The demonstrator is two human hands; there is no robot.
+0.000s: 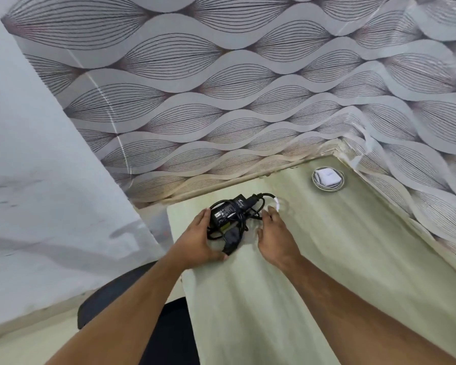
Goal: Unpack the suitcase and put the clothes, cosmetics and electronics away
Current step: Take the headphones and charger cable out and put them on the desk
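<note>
**Black adapter set down near the desk's back left corner**

The black power adapter (pixel 231 210) lies on the pale desk (pixel 313 272), close to the desk's left edge and near its back edge, with its black cable (pixel 244 222) looped loosely around and over it.

The left hand (pixel 199 239) lies against the adapter's left side, fingers nearly straight and thumb stretched toward the plug end; it touches the bundle rather than closing round it. The right hand (pixel 275 234) is just right of the adapter, fingers relaxed and spread — whether it touches the cable I cannot tell, and a small white piece (pixel 276 204) beyond its fingertips is too blurred to name.

Judged by its look, the brick is rigid, fairly dense and not fragile; the cable is limp and would trail or snag. The best hold would be round the brick's body with the loops gathered under the fingers.

Count: one black adapter, one black cable, and one white charger with coiled cord (pixel 328 179) — right of the adapter, toward the back right corner.
</note>
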